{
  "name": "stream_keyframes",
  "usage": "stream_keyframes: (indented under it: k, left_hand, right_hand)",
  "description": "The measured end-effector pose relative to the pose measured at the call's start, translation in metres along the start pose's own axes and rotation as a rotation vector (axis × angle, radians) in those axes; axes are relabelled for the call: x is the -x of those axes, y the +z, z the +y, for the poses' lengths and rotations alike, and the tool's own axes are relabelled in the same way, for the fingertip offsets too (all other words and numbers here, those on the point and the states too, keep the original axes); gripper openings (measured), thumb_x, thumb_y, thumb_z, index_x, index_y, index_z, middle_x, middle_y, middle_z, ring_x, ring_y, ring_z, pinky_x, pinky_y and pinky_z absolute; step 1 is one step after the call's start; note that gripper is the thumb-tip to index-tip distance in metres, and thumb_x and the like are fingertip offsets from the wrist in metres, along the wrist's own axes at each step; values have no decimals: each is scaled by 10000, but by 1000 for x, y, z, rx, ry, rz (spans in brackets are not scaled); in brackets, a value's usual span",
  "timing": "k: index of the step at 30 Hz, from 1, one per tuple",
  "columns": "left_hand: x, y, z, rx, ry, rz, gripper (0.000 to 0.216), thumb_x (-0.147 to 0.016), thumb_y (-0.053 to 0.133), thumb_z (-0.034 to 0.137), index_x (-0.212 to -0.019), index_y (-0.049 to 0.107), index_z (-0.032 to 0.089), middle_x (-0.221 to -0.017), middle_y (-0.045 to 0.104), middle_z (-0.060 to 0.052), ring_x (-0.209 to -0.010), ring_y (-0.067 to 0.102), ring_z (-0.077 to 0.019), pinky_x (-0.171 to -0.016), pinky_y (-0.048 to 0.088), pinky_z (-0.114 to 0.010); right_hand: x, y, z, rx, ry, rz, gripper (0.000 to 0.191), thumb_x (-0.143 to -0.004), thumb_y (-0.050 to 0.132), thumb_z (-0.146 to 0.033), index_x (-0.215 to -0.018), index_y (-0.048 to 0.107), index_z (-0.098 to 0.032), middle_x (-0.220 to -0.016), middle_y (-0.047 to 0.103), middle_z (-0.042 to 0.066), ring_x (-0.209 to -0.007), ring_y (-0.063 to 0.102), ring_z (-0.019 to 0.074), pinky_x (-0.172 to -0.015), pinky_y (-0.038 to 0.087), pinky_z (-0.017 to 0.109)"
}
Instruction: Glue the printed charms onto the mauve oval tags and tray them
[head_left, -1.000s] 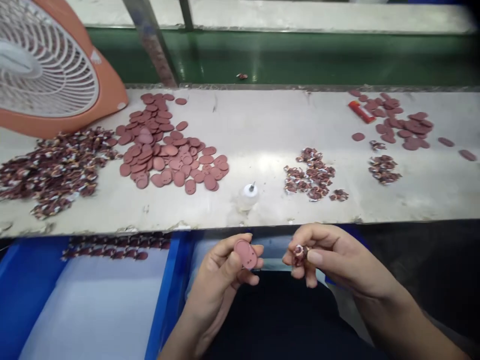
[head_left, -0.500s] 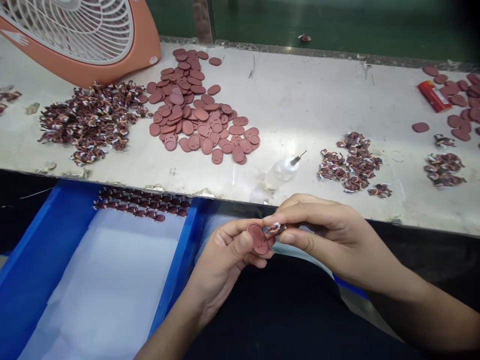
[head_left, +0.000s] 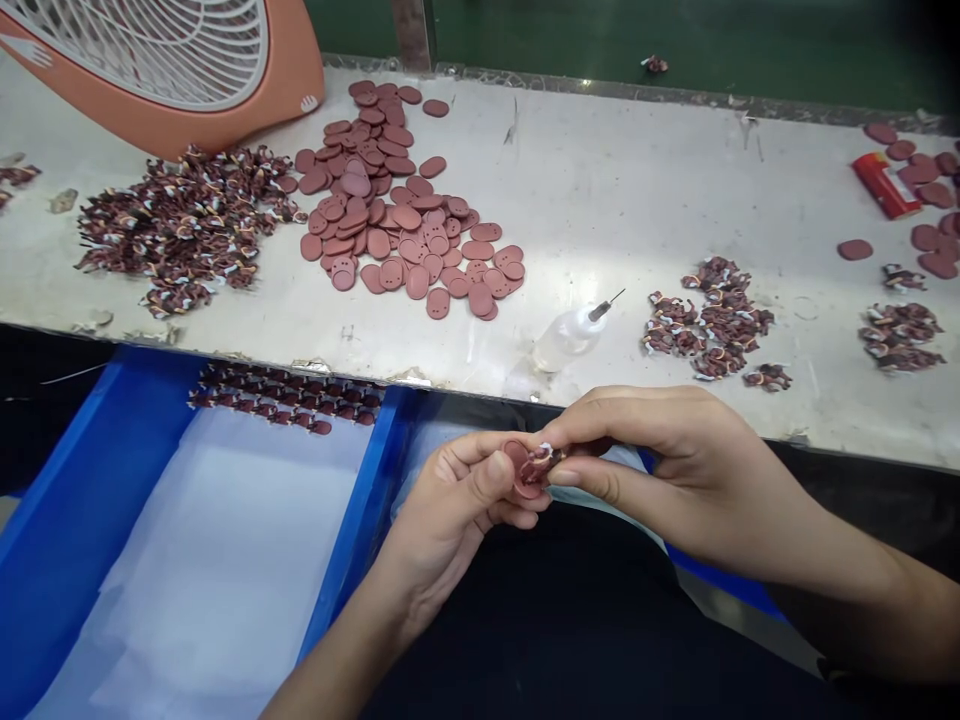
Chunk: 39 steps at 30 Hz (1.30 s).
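Observation:
Between thumb and fingers, my left hand pinches a reddish-brown oval base, tilted toward me. My right hand grips a tiny brown figurine with white and yellow bits, held against the base's face. Whether its feet sit in the base's holes is too small to tell. Just beyond my hands, a clear squeeze bottle with a needle tip lies on the bench. A heap of oval bases and a larger pile of figurines spread to the left.
An orange fan stands at the back left. Below the bench edge, a blue tray lined with white sheet holds rows of figurines on bases. More figurines, a red cylinder and loose bases lie right.
My right hand has brought the figurine leftward, from the base's edge onto its face. The base has tilted a little. The whole view has shifted slightly.

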<state>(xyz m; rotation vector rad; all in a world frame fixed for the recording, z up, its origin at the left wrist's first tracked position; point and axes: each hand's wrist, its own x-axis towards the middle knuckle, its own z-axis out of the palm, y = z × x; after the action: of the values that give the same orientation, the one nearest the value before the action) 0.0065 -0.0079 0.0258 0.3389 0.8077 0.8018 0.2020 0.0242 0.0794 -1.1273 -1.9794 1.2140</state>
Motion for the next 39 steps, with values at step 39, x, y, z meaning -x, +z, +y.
stream_keyframes:
  k: [39]
  left_hand:
    - [8,4,-4,172,-28,149,318,-679,905,369,-861,778,141,-675,703,11,-555,644,-66,-553,553,-134]
  right_hand:
    - [-4,10,-1,277,-235,-34,109,-912,654,-130,-995,661,-199,-854,736,8,-767,701,152,-688,555,249]
